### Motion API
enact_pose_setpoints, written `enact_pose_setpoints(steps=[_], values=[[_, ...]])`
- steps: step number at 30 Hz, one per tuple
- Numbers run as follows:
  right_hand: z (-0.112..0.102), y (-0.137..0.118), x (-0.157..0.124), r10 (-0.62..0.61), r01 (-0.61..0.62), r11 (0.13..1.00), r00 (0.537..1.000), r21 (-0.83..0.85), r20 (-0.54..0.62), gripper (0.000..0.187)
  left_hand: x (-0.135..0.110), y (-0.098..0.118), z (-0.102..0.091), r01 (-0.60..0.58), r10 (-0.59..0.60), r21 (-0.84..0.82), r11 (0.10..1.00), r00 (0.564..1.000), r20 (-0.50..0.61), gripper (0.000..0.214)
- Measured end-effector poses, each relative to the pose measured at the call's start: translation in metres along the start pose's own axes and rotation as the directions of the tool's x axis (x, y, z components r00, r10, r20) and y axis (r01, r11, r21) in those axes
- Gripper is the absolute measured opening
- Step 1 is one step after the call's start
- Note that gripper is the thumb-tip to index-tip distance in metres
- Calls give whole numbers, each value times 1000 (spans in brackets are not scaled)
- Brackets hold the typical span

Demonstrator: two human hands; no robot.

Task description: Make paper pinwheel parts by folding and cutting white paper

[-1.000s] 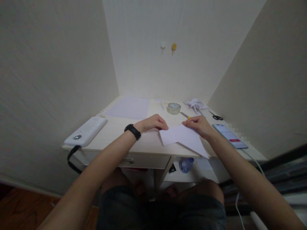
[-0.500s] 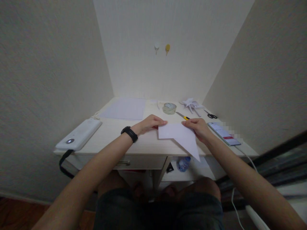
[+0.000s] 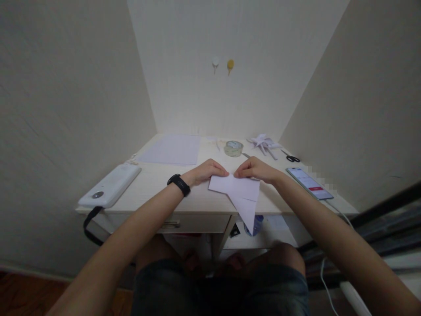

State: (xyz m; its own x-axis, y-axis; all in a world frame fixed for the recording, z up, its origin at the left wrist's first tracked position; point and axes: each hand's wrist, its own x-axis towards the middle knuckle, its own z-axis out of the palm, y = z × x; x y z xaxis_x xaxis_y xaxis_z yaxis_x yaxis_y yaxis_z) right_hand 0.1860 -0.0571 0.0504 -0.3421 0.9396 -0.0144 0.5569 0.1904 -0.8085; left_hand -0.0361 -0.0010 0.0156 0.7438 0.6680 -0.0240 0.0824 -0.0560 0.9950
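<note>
A folded white paper [image 3: 239,194] with a pointed tip lies on the pale desk [image 3: 154,184], its tip hanging over the front edge toward me. My left hand [image 3: 205,171], with a black band on the wrist, pinches the paper's far left edge. My right hand [image 3: 255,169] pinches the far edge just right of it. The fingertips of both hands nearly meet at the paper's far middle.
Further back lie a flat white sheet [image 3: 171,149], a tape roll [image 3: 233,148], a folded paper shape [image 3: 263,142] and scissors [image 3: 291,157]. A phone [image 3: 309,183] with a cable sits at the right, a white power bank [image 3: 110,185] at the left edge. Walls close in on three sides.
The paper has turned so its tip now points toward me instead of to the right. My right hand has moved left along the far edge to meet my left hand.
</note>
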Motion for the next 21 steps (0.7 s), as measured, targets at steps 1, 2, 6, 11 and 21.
enact_pose_setpoints(steps=[1, 2, 6, 11, 21], values=[[-2, 2, -1, -10, 10, 1000, 1000, 9, 14, 27, 0, 0, 0, 6, -6, -5, 1000, 1000, -5, 16], [-4, 4, -2, -19, 19, 1000, 1000, 18, 24, 27, 0, 1, -1, 10, -10, -8, 1000, 1000, -11, 15], [-17, 16, -19, 17, -23, 996, 997, 83, 70, 29, -1, 3, -1, 35, -36, -20, 999, 998, -44, 10], [-39, 41, -48, 142, -157, 970, 986, 183, 90, 37, 1, 2, -2, 46, -47, -14, 999, 996, -80, 9], [-43, 98, -36, -41, -426, 786, 685, -447, -727, 36, 7, -9, -8, 52, -63, -47, 998, 959, -278, 12]])
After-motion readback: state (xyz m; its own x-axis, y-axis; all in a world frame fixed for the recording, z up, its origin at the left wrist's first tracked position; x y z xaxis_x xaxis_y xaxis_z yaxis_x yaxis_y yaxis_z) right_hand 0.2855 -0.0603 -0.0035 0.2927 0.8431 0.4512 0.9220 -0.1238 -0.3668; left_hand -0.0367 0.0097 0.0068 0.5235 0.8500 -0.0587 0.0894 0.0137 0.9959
